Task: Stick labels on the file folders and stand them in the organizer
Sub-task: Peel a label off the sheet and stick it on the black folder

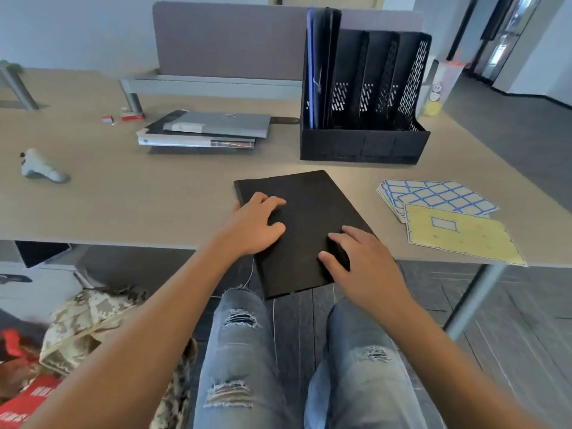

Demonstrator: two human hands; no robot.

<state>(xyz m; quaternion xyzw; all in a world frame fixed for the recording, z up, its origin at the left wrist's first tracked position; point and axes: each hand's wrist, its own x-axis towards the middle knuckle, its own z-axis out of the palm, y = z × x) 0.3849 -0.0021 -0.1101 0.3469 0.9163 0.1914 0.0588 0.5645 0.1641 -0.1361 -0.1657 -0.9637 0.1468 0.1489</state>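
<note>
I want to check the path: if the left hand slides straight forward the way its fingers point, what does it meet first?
Probably the organizer. The left hand lies on the black folder, pointing up-right.

Matt black folder (305, 224), perforated plastic organizer (365, 97), wood-look desk (130, 196).

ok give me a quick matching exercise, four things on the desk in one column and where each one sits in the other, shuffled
Things:
1. black folder
2. label sheets
3. black organizer
4. grey folders

Places:
A. stacked flat, left of the organizer
B. far right of the desk, standing upright
C. under both hands, overhanging the near desk edge
D. fanned out flat, right of the black folder

Pairs: 1-C, 2-D, 3-B, 4-A
</note>
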